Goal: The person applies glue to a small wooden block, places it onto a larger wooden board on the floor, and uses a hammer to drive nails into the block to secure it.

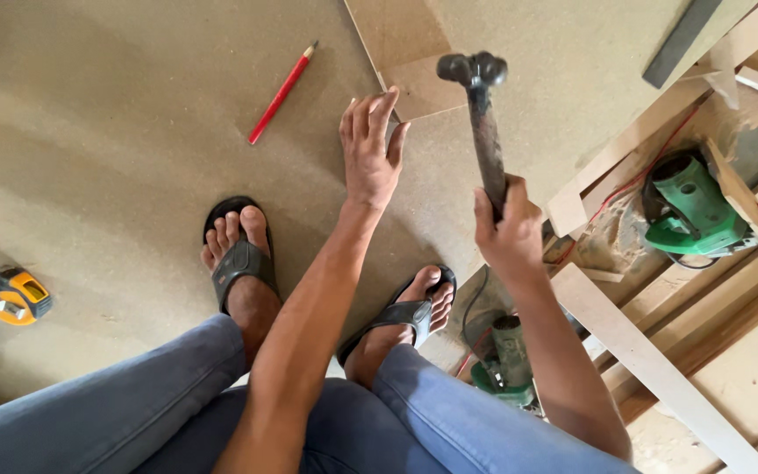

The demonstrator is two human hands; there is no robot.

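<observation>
Knees (221,412) in jeans crouch on the board (133,175). Left hand (370,149) presses open fingers near its notched edge. Right hand (506,233) grips a raised hammer (480,114); no blow has landed yet.

You get soft, even daylight across the pale board (133,175), with only faint blurred shadows beside the sandals (240,254) and under the raised hammer (482,123), no harsh glare, sharp focus throughout, and slight wide-angle stretching towards the edges.
</observation>
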